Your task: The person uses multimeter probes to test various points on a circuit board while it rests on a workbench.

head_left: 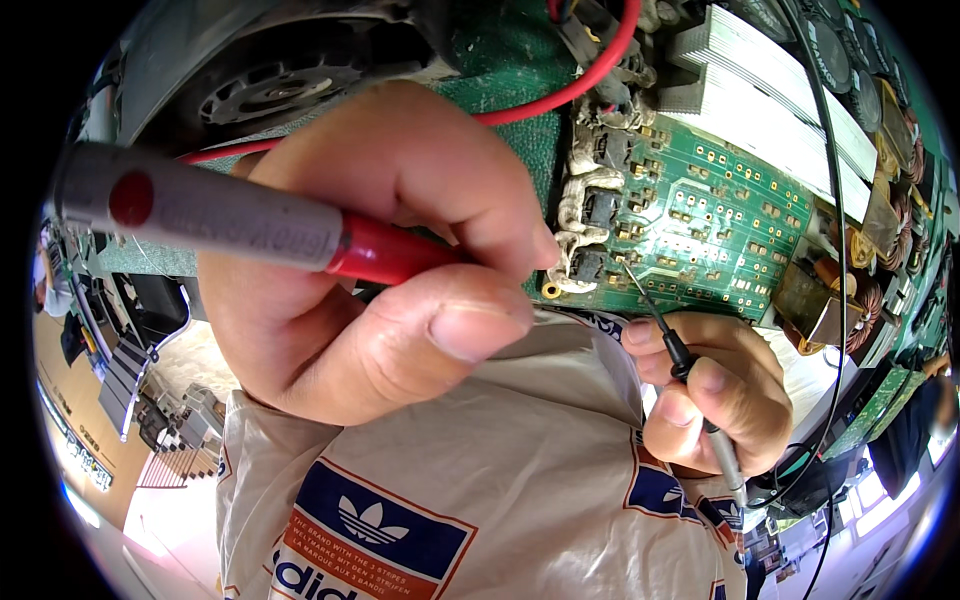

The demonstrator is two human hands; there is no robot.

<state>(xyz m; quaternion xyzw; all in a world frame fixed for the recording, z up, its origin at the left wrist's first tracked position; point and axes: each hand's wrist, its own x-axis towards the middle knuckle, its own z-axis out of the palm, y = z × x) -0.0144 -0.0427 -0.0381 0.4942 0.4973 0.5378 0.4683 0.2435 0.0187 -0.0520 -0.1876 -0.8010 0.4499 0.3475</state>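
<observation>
My left hand (pixel 390 320), large in the foreground, grips a grey and red probe pen (pixel 230 220); its tip is hidden behind my fingers. My right hand (pixel 715 395) holds a thin probe with a black and grey grip (pixel 677 345), its metal point at the green circuit board (pixel 740 220) near the lower left components; whether it touches is unclear. Black components (pixel 603 207) with pale, lumpy material beside them line the board's left edge. A silver finned heatsink (pixel 760 110) sits along the board's upper side.
A red cable (pixel 570 85) arches above my left hand near a dark fan housing (pixel 270 85). Black wires (pixel 832 160) hang down at the right by copper coils (pixel 868 315). Green textured mat (pixel 500 160) lies beneath. A person (pixel 915 420) is at the far right, partly visible.
</observation>
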